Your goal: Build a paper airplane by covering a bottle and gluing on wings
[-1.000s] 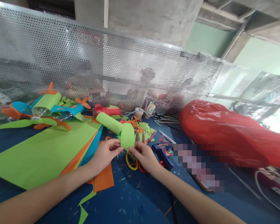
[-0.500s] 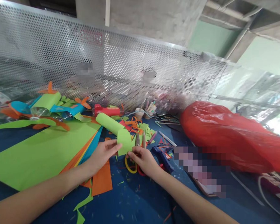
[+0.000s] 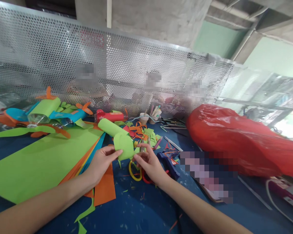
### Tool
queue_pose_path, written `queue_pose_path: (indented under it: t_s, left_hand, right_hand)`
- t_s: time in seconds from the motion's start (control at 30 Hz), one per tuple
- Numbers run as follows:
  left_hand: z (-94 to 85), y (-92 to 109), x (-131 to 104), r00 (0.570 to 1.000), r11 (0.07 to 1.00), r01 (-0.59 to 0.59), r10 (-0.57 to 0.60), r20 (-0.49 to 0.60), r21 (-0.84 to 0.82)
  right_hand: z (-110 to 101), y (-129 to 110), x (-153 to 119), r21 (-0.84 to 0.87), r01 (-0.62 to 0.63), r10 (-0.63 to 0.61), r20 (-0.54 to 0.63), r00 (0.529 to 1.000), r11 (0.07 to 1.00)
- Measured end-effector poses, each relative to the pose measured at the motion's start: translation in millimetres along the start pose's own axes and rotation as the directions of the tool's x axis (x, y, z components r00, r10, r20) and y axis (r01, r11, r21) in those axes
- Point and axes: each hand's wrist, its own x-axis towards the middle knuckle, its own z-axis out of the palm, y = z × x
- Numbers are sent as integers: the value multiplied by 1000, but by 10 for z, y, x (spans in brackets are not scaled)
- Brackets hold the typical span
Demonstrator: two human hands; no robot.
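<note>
A light green paper piece with a rounded top edge is pinched between the thumb and fingers of my left hand. At its right edge is my right hand, index finger raised and apart from the thumb; the thumb tip is at the paper's lower right corner. Just beneath, yellow-handled scissors lie on the blue table, and red scissor handles are partly hidden by my right hand. Behind the held piece lies a rolled green paper tube.
Green sheets and orange strips lie at left, below bottle planes with propellers. Paper scraps, a dark blue tool, a phone and a red plastic bag lie to the right. A perforated metal screen stands behind.
The green paper piece has shifted slightly left and tilted in my left hand. My right index finger has lifted away from the thumb. The view has turned slightly right.
</note>
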Motion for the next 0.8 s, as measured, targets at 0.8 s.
queue_pose_path:
  t_s: [0.8]
  left_hand:
    - [-41, 115, 68, 993, 983, 111, -115, -18, -146]
  right_hand:
    - [-226, -118, 94, -113, 52, -45, 62, 997, 992]
